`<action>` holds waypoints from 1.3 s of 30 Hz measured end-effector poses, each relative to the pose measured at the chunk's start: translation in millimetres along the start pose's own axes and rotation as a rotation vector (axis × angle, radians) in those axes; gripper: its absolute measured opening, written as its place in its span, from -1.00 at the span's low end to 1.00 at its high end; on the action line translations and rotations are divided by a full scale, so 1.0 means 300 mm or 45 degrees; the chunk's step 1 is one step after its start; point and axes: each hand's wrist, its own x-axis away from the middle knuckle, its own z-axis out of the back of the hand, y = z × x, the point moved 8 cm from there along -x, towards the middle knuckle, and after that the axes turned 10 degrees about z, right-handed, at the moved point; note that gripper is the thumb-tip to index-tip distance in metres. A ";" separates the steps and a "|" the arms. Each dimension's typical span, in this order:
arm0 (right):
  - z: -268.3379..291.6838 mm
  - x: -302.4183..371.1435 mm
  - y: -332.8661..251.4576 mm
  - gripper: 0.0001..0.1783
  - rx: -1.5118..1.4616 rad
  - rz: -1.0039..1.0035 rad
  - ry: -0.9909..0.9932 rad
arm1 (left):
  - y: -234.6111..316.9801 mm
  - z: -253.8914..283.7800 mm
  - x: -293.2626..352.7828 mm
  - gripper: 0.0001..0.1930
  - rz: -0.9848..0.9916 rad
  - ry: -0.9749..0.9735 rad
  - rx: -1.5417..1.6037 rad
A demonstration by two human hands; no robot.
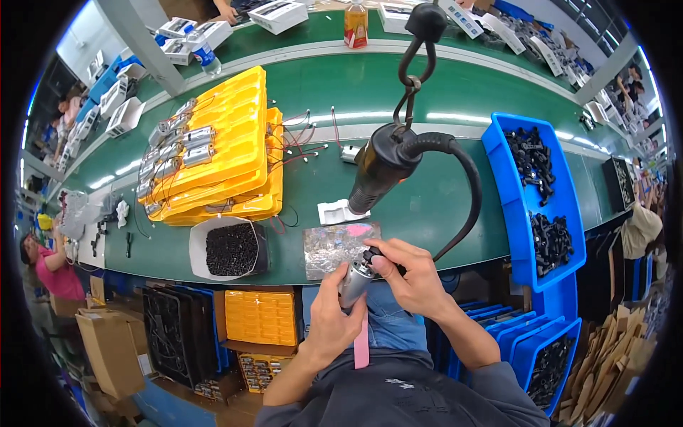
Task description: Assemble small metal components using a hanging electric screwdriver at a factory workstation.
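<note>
My left hand (333,317) is wrapped round a silver cylindrical motor (353,283), held tilted above my lap at the bench's near edge. At the motor's upper end, my right hand (411,276) pinches a small black plastic part (371,255) between thumb and fingers. The black part touches or sits very close to the motor's end; my fingers partly hide the contact. Just beyond my hands lies a worn, foil-like mat (334,250) with a pink patch. Over the bench, a black electric screwdriver (384,167) hangs from a hook, its tip near a small white holder (338,212).
Yellow trays (220,142) with wired motors are stacked at left. A white container (206,252) of small black pieces stands before them. At right, a blue bin (523,206) holds black parts. The screwdriver's thick cable (475,192) loops down to the right. Bottles and boxes line the far bench.
</note>
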 end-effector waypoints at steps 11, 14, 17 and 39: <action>0.011 -0.035 0.067 -0.72 -0.060 -0.257 -0.119 | 0.032 0.002 -0.029 -0.42 -0.356 0.274 -0.463; 0.002 -0.056 0.070 -0.73 0.084 -0.223 -0.198 | 0.063 -0.019 -0.025 -0.57 -0.587 0.374 -0.874; -0.030 -0.063 0.085 -0.75 0.298 -0.167 -0.320 | 0.048 -0.037 -0.023 -0.66 -0.837 0.460 -1.008; -0.038 -0.223 0.232 -0.77 0.673 -0.220 -0.355 | -0.090 -0.161 -0.150 -0.33 -0.213 0.117 -0.678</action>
